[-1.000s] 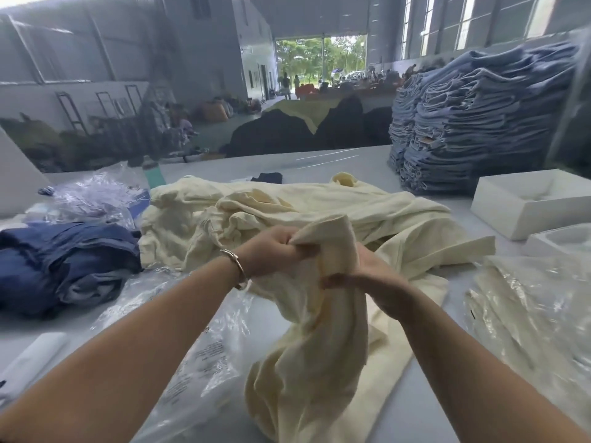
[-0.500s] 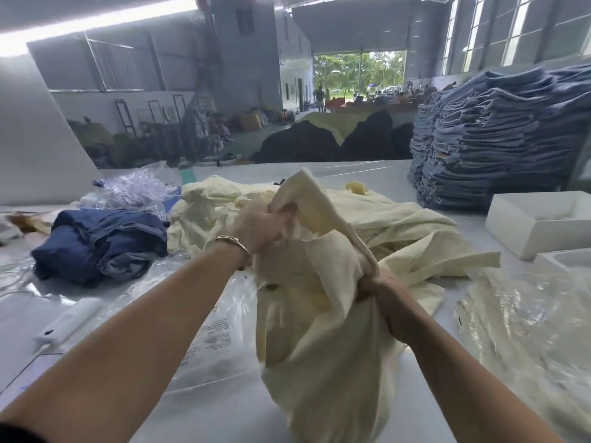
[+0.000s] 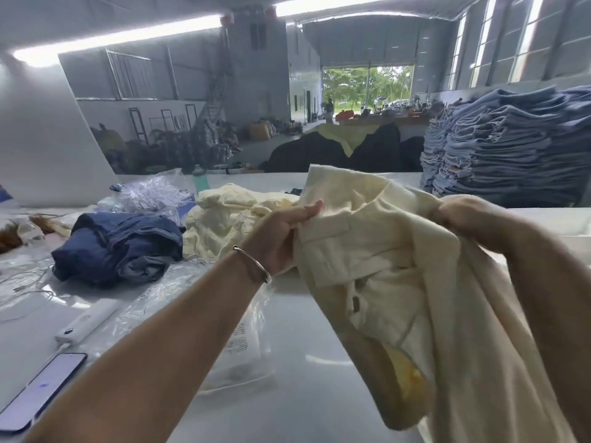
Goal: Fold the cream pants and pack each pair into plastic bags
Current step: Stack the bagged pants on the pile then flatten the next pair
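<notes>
A pair of cream woven cotton pants [image 3: 399,266] hangs in the air above the glossy white tabletop [image 3: 307,388], held up by its waistband between two bare hands. The left hand [image 3: 281,238], with a thin metal bangle [image 3: 252,263] round its wrist, pinches the left end of the waistband, thumb laid along the top and fingers curled behind the cloth, so that grip is closed on the pants. The right hand [image 3: 470,215] clutches the other end of the waistband in a fist, also closed on the pants. The cloth drops from both hands in loose folds toward the near right corner of the view, with a flapped pocket and a buttonhole facing the camera and a yellowish lining showing low down. Behind the left hand a loose heap of more cream pants [image 3: 230,219] lies on the tabletop. To its left sits a crumpled dark blue denim garment [image 3: 118,247], and behind that a bundle of clear crinkled plastic [image 3: 150,193]. A clear plastic bag with printed text [image 3: 236,343] lies flat on the tabletop under the left forearm. Near the left edge are a white oblong power bank [image 3: 86,324] and a dark smartphone [image 3: 38,391] with its screen up. At the far right a tall stack of folded light blue denim [image 3: 511,145] stands on the tabletop.
</notes>
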### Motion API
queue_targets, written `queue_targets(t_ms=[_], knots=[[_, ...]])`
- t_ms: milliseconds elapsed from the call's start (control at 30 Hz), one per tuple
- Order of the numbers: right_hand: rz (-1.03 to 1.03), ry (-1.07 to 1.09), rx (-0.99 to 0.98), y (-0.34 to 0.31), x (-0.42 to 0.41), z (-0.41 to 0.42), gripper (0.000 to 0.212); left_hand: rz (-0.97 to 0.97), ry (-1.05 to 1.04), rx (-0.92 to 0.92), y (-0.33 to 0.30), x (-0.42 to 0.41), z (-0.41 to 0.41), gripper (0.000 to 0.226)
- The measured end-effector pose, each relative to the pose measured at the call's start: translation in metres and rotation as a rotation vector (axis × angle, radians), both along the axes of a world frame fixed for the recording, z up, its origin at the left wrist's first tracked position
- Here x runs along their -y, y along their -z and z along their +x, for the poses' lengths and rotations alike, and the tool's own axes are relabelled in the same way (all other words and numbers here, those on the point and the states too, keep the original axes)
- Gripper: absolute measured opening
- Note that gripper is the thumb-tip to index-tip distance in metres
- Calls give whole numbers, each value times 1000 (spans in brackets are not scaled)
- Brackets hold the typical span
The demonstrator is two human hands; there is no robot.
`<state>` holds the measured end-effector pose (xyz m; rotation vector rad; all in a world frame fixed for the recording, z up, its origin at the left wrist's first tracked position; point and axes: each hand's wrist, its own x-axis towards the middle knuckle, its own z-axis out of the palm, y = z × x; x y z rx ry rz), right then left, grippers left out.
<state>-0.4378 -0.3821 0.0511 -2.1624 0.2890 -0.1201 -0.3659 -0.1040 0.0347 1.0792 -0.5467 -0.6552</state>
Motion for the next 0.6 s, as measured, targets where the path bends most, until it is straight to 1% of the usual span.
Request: queue_targets(t_ms=[33, 67, 100, 133, 167, 200, 233, 267, 300, 333, 367, 400, 433, 500, 533, 567, 600], knots=[[-323, 125, 73, -1, -6, 10, 21, 63, -92, 46, 4, -2, 5, 17], [-549, 244, 169, 1, -14, 19, 26, 148, -196, 94, 13, -5, 10, 13], [-610, 340, 297, 5, -21, 22, 28, 218, -282, 118, 24, -8, 16, 11], [-576, 392, 431, 13, -26, 25, 29, 251, -339, 101, 39, -12, 22, 12], [-489, 390, 484, 21, -29, 28, 29, 264, -367, 60, 55, -16, 27, 15], [-336, 319, 456, 32, -34, 31, 26, 272, -374, 8, 71, -20, 31, 18], [-168, 181, 330, 45, -42, 33, 30, 287, -374, -28, 87, -23, 33, 20], [-35, 8, 167, 59, -54, 33, 58, 306, -369, -46, 100, -26, 34, 22], [-5, -142, 17, 75, -67, 33, 91, 314, -350, -59, 110, -28, 33, 24], [-57, -255, -84, 92, -83, 33, 112, 307, -313, -74, 118, -30, 32, 24], [-113, -309, -128, 109, -100, 33, 119, 284, -251, -87, 123, -31, 32, 25], [-121, -319, -118, 124, -113, 35, 114, 254, -180, -88, 126, -34, 32, 27], [-43, -319, -80, 138, -122, 39, 95, 227, -117, -67, 127, -37, 32, 31], [238, -299, 19, 155, -137, 45, 42, 180, -48, 1, 126, -44, 35, 39], [305, -252, 60, 158, -142, 48, 24, 162, -42, 47, 126, -48, 36, 44], [319, -178, 95, 160, -146, 53, 13, 160, -58, 100, 130, -52, 36, 50], [304, -90, 129, 160, -148, 58, 9, 179, -82, 144, 136, -57, 35, 59]])
